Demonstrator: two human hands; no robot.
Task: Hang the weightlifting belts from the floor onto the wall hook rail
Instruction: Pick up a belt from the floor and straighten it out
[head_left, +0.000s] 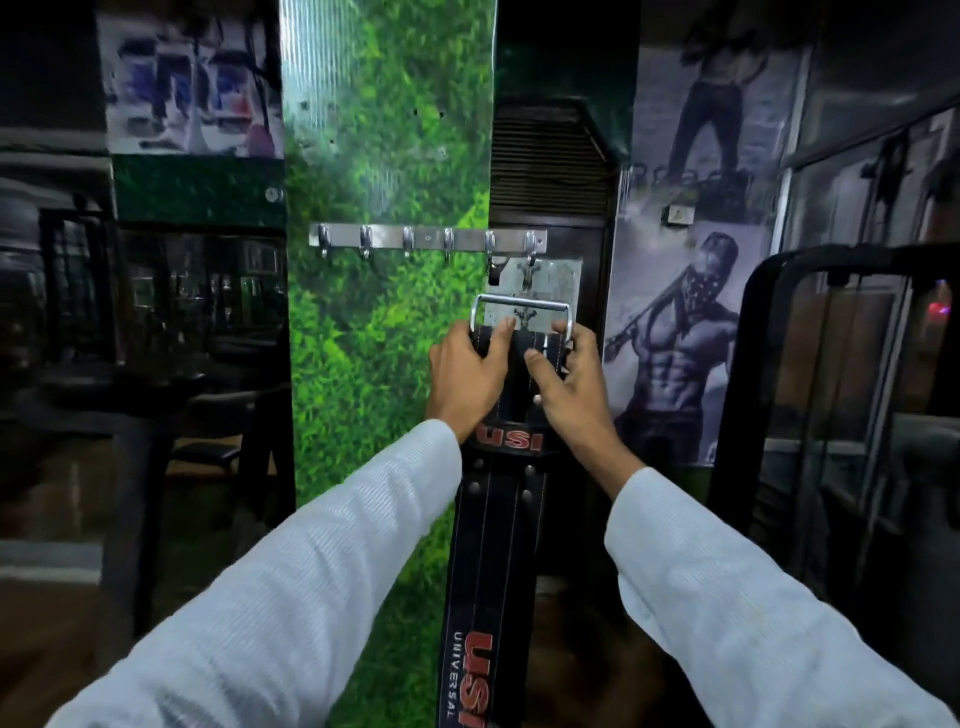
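Note:
A black leather weightlifting belt (493, 545) with red USI lettering hangs straight down in front of me. Its steel buckle (521, 306) sits at the top, a short way below the rightmost hook of the metal hook rail (427, 240). My left hand (467, 379) grips the belt's upper left edge just under the buckle. My right hand (569, 382) grips the upper right edge, fingers wrapped around the strap. The rail is fixed on a green grass-print pillar (374, 332) and carries several hooks with nothing on them.
A dark louvred cabinet (550, 171) stands right of the pillar, with a small metal plate (540, 280) behind the buckle. Posters cover the right wall. A black machine frame (831, 415) stands at the right. Dark benches and glass lie at the left.

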